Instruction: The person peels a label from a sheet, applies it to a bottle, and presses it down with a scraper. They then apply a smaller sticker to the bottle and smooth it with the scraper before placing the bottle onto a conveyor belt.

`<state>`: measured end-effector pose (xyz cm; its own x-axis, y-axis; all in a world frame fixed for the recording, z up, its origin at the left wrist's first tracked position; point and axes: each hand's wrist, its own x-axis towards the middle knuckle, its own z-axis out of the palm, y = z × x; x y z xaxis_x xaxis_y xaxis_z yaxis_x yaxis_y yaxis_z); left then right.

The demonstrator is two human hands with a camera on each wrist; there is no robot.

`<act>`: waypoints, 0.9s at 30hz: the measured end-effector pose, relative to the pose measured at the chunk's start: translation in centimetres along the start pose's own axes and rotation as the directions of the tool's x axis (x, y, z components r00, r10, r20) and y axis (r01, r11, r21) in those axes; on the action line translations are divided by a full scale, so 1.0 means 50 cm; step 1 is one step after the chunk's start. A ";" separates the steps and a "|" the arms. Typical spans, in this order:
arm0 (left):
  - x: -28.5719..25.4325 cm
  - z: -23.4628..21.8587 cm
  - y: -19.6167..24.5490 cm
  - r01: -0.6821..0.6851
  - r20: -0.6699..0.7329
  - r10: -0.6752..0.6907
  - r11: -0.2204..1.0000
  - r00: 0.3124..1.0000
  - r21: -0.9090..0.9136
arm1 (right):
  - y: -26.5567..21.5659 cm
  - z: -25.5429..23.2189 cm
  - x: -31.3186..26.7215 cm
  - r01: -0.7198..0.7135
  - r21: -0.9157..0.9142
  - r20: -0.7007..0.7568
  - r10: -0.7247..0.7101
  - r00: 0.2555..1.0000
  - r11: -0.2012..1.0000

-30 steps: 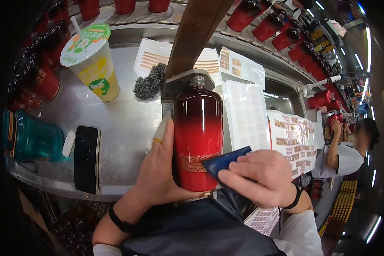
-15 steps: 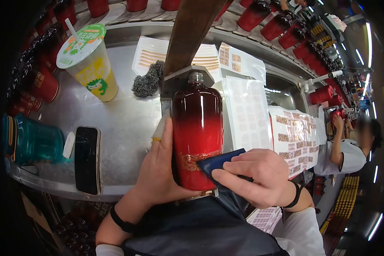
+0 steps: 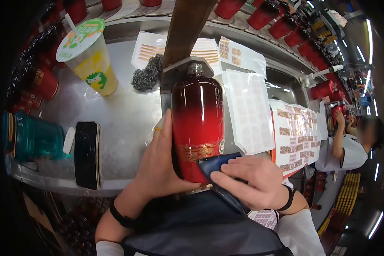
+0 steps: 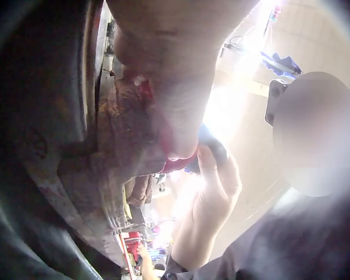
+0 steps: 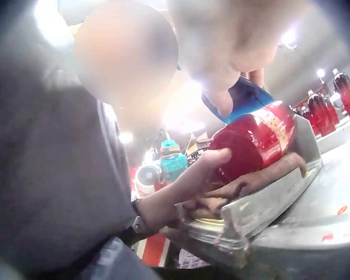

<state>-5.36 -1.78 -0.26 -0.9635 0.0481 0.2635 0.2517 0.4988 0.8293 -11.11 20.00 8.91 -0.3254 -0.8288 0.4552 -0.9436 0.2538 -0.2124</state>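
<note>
A red glass bottle [image 3: 197, 113] with a dark top and a gold patterned band [image 3: 196, 152] lies in a metal holder [image 3: 187, 64], its neck pointing away from me. My left hand [image 3: 151, 164] grips it, fingers along its left side and thumb across the base. My right hand [image 3: 256, 179] pinches a flat dark-blue scraper [image 3: 219, 164], whose edge is at the bottle just below the right end of the band. A small green-and-white round mark [image 3: 221, 146] shows beside the band. In the right wrist view the blue scraper [image 5: 245, 99] leans against the red bottle [image 5: 242, 146].
White decal sheets [image 3: 247, 111] lie right of the holder, with printed sheets [image 3: 294, 136] farther right. Left are a phone [image 3: 87, 155], a drink cup [image 3: 91, 64], a teal jug [image 3: 38, 136] and steel wool [image 3: 148, 74]. Red bottles [image 3: 260, 15] line the conveyor behind. Another person [image 3: 354, 141] works at right.
The bottle appears turned slightly, and the round green-and-white mark now shows right of the band. The scraper has shifted down toward the base. My left hand keeps its hold.
</note>
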 end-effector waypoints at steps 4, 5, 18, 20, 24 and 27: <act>0.002 0.005 0.001 -0.012 -0.029 0.012 1.000 1.000 -0.015 | -0.008 0.004 -0.006 0.068 -0.081 -0.038 -0.071 0.997 0.994; 0.002 0.004 0.001 -0.004 -0.026 0.004 1.000 1.000 -0.004 | -0.007 0.000 -0.005 0.048 -0.036 -0.034 -0.049 0.998 0.998; 0.001 0.004 0.004 -0.006 -0.059 0.007 1.000 0.998 0.022 | -0.013 -0.001 0.009 0.088 -0.054 -0.037 -0.090 0.995 0.995; 0.001 0.004 0.004 -0.014 -0.060 0.016 0.999 0.998 0.039 | -0.015 -0.010 0.015 0.053 -0.004 -0.070 -0.053 0.996 0.999; -0.003 0.009 0.003 -0.024 -0.085 0.027 0.999 0.996 0.030 | -0.012 -0.018 0.028 0.031 -0.111 -0.041 -0.036 0.998 0.993; -0.001 0.006 0.003 -0.056 -0.116 0.060 0.998 0.992 0.032 | -0.008 -0.004 0.026 0.021 -0.094 -0.033 -0.024 0.999 0.995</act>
<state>-5.28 -1.46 -0.30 -0.9297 -0.0227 0.3676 0.3023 0.5230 0.7969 -11.18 18.92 9.78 -0.3043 -0.8178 0.4884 -0.9518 0.2820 -0.1209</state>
